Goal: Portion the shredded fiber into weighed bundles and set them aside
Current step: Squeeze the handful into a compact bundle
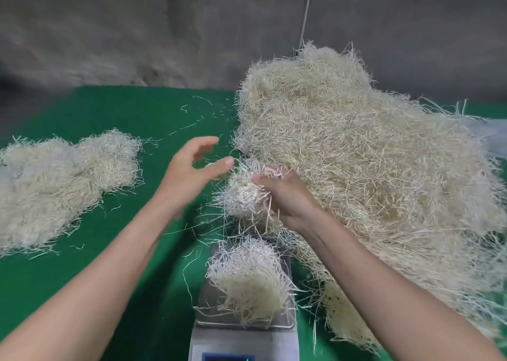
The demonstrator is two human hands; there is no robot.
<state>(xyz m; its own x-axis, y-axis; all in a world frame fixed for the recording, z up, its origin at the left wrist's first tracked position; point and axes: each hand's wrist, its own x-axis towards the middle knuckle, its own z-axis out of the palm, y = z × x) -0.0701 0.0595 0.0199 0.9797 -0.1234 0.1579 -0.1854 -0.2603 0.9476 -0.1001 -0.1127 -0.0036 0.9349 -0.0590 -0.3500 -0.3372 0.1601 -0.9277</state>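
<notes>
- Right hand: fingers curled round a clump of shredded fiber, which it grips from the right side. The clump is held in the air above the counter, at the near-left edge of the big heap, with strands trailing down from it.
- Left hand: open, fingers spread and lightly curved, thumb towards the clump. It holds nothing. The thumb tip is just beside the clump's upper strands; whether it touches them I cannot tell.
- Digital scale: near centre, below the hands, with a metal pan and a display cut off by the frame's near edge; the reading is not legible.
- Weighed portion: a loose tuft of fiber lying on the scale pan, with strands overhanging the pan's edges.
- Big heap of fiber: fills the right side of the counter from far to near, and its edge touches the right side of the scale.
- Set-aside bundles: a pale mound at left, well apart from the scale.
- Counter: green surface, with stray strands scattered between the mounds.
- Grey wall behind, with a thin cord hanging in front of it above the heap.
</notes>
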